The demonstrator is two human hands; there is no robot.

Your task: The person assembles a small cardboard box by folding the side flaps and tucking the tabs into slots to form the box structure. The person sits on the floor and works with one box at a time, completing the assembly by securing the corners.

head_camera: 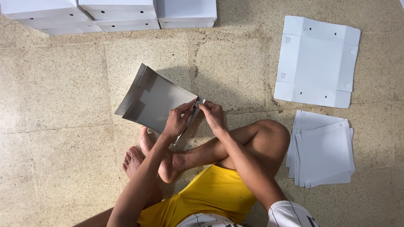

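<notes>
the grey card blank [158, 101] is tilting over the floor [63, 84] before the person's crossed legs, its long axis running up-left from the hands. the left hand [178, 119] and right hand [213, 115] are both pinching its near corner flap [199, 102], equally near.

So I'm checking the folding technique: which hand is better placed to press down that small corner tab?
Probably the right hand: its fingertips already pinch the corner tab, while the left hand steadies the cardboard sheet.
</notes>
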